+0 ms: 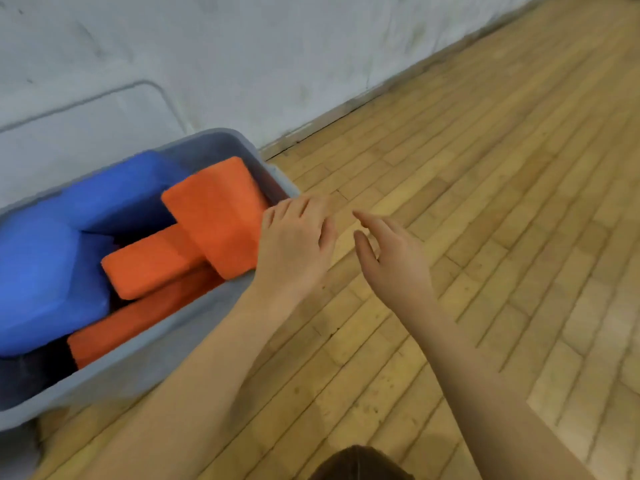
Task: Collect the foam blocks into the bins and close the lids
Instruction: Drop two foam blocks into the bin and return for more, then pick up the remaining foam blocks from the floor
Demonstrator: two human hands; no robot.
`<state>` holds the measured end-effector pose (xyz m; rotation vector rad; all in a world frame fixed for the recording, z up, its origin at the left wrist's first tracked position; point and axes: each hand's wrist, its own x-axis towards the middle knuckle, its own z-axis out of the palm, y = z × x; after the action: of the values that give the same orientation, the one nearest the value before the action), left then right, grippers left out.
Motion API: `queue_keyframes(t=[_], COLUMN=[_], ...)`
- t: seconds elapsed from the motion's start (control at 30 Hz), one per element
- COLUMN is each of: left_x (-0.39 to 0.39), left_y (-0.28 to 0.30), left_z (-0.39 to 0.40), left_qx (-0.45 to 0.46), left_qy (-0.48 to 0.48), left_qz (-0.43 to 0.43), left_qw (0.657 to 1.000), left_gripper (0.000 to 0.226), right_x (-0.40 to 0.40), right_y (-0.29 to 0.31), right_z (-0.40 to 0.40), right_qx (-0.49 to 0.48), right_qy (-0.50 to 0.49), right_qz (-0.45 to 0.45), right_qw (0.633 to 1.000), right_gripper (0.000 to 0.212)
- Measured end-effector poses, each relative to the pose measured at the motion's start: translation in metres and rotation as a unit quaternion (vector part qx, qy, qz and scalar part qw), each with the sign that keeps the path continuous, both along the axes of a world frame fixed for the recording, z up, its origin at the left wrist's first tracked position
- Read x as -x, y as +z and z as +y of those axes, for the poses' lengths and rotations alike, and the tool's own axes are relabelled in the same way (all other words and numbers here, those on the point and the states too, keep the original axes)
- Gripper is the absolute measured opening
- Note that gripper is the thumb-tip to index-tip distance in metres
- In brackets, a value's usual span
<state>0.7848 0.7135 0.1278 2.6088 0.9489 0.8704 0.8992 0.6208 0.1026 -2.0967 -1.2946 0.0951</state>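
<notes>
A grey plastic bin [166, 344] stands on the wooden floor against the wall, with no lid on it. Inside lie blue foam blocks [41, 271] on the left and orange foam blocks [214, 209] on the right; the top orange block rises above the rim. My left hand [294, 240] hovers over the bin's right rim beside that block, fingers relaxed and holding nothing. To its right, my right hand [391, 254] is above the floor, fingers loosely spread and empty.
A pale painted wall [242, 64] runs behind the bin and meets the wooden plank floor [485, 202] along a diagonal line. Open floor stretches to the right. No lid shows in view.
</notes>
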Motion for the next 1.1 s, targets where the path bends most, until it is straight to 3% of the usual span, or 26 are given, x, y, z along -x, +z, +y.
queue_keyframes(t=[0.1, 0.2, 0.3, 0.4, 0.7, 0.83, 0.93, 1.1], left_x=[-0.07, -0.137, -0.183, -0.196, -0.115, -0.052, -0.006, 0.051], left_y=[0.008, -0.003, -0.02, -0.036, -0.069, -0.098, -0.129, -0.187], left_z=[-0.052, -0.125, -0.224, -0.337, -0.68, -0.804, -0.877, -0.951], left_qx=[0.052, 0.067, 0.073, 0.085, -0.023, -0.009, -0.003, -0.017], left_qy=[-0.119, -0.256, -0.386, -0.499, -0.732, -0.79, -0.808, -0.798], left_qz=[0.036, 0.09, 0.094, 0.12, 0.146, 0.161, 0.195, 0.276], left_qw=[0.991, 0.96, 0.915, 0.854, 0.666, 0.592, 0.556, 0.536], left_gripper=[0.033, 0.037, 0.038, 0.039, 0.043, 0.041, 0.042, 0.048], right_x=[-0.046, -0.081, -0.087, -0.059, 0.116, 0.197, 0.253, 0.315], right_y=[0.004, 0.001, -0.006, -0.017, -0.066, -0.099, -0.126, -0.178], right_z=[-0.085, -0.188, -0.301, -0.412, -0.722, -0.825, -0.884, -0.948], right_qx=[0.013, 0.021, 0.043, 0.065, 0.059, 0.089, 0.134, 0.188], right_qy=[-0.118, -0.25, -0.373, -0.501, -0.748, -0.809, -0.843, -0.852], right_qz=[0.009, 0.012, 0.023, 0.014, 0.017, 0.002, 0.006, 0.157], right_qw=[0.993, 0.968, 0.927, 0.863, 0.661, 0.581, 0.521, 0.463], right_gripper=[0.034, 0.032, 0.032, 0.029, 0.031, 0.033, 0.04, 0.059])
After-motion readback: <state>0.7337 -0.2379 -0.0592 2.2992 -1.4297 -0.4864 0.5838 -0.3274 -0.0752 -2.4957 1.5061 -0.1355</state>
